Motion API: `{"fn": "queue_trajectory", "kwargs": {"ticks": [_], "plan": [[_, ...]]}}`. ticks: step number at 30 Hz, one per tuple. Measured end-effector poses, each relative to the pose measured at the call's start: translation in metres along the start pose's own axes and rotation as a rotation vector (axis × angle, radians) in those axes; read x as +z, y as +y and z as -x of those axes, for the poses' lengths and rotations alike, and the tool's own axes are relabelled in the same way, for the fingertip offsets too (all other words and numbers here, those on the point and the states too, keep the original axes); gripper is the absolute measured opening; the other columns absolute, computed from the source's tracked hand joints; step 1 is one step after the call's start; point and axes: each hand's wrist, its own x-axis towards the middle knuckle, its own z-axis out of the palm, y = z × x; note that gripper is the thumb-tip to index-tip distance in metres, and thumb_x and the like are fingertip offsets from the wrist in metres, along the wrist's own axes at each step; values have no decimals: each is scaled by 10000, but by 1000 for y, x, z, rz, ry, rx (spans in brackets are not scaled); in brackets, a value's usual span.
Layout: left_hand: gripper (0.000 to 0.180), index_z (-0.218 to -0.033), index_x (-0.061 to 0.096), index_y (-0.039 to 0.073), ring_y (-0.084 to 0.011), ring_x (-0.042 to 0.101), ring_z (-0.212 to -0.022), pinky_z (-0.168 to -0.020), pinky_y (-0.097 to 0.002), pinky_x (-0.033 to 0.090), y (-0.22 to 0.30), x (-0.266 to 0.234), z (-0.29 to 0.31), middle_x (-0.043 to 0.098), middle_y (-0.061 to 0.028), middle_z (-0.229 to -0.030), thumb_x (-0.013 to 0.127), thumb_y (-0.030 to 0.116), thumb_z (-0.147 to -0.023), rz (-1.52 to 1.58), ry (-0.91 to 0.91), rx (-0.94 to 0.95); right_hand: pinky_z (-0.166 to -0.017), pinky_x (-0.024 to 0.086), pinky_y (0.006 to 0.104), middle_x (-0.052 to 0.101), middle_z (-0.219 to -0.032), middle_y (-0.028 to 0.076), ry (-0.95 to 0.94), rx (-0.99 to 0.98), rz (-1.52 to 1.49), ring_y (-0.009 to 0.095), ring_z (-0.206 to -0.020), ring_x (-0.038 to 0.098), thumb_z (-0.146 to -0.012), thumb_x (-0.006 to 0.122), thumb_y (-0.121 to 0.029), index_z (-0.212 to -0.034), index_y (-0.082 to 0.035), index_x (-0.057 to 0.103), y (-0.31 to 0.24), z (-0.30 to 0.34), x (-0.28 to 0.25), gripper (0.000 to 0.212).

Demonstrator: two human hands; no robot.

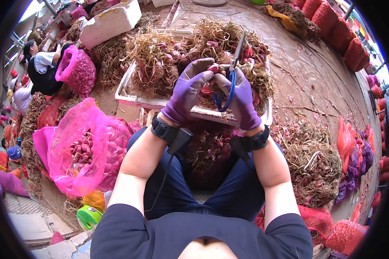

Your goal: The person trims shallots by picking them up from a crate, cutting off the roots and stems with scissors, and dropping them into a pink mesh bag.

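A small red bulb [213, 68] sits over the white tray [154, 102], pinched between the thumb and fingers of the left hand [187, 96]; no long stalk shows on it, so it looks mostly or wholly trimmed. The right hand [243, 100] meets it there, its fingers curled around blue-handled scissors [231, 84] whose blades point up and away; whether its fingertips press the bulb too, I cannot tell. Below, the tray is heaped with bulbs on tangled dry stalks [157, 71], so much appears left uncut. To the left, an open pink mesh bag [100, 162] holds many loose, clean-looking bulbs [83, 149], apparently the finished portion. On the right lies a large pile of dry stalks [309, 162], seemingly offcuts, and more red scraps [209, 149] lie between the knees.
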Motion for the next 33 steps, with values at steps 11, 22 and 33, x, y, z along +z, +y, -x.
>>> {"fn": "queue_trajectory", "kwargs": {"ticks": [11, 22, 33], "plan": [[215, -1145, 619, 23, -66, 609, -919, -823, -215, 509, 13, -27, -7, 669, -23, -1026, 594, 91, -942, -96, 207, 55, -645, 469, 202, 598, -826, -49, -11, -142, 379, 25, -727, 540, -782, 750, -100, -1116, -46, 592, 8, 3, -1, 373], [172, -1076, 635, 4, -95, 630, -901, -791, -237, 539, 14, -23, -6, 672, -60, -1007, 608, 107, -940, -416, 120, 85, -598, 460, 203, 598, -811, -28, -17, 104, 110, 41, -697, 552, -845, 708, -174, -1082, -45, 617, -4, 4, -3, 285], [570, -1347, 504, 39, -99, 480, -1195, -947, -242, 441, 20, -20, -7, 499, -55, -1367, 602, -90, -800, -512, -516, 38, -551, 434, 211, 592, -833, 8, -329, 239, -53, 63, -675, 552, -953, 559, -186, -1055, -37, 630, -11, 6, -20, 194]]}}
